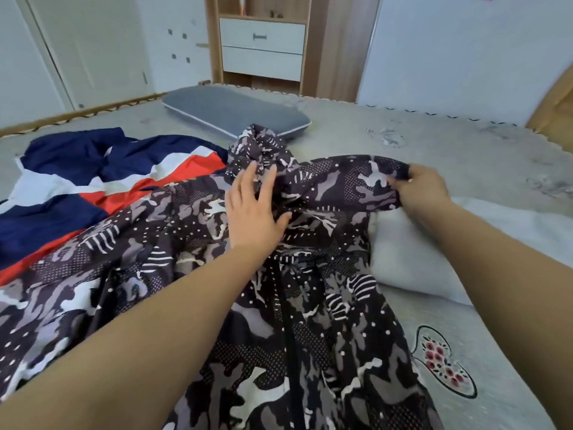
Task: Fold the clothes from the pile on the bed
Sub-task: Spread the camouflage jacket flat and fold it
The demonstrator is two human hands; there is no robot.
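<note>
Two garments are spread on the bed [465,144]. The camouflage jacket [279,305] is pressed flat near its collar by the left hand [251,212], fingers straight. Its sleeve end is pinched by the right hand [424,190]. A navy, white and red jacket [93,181] is partly overlapped.

Both bare forearms reach forward. The left hand [252,209] lies flat with fingers [248,178] spread straight. The right hand [424,189] is curled, pinching.

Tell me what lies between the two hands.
In the head view, only camouflage jacket fabric spans from the left hand to the right hand.
</note>
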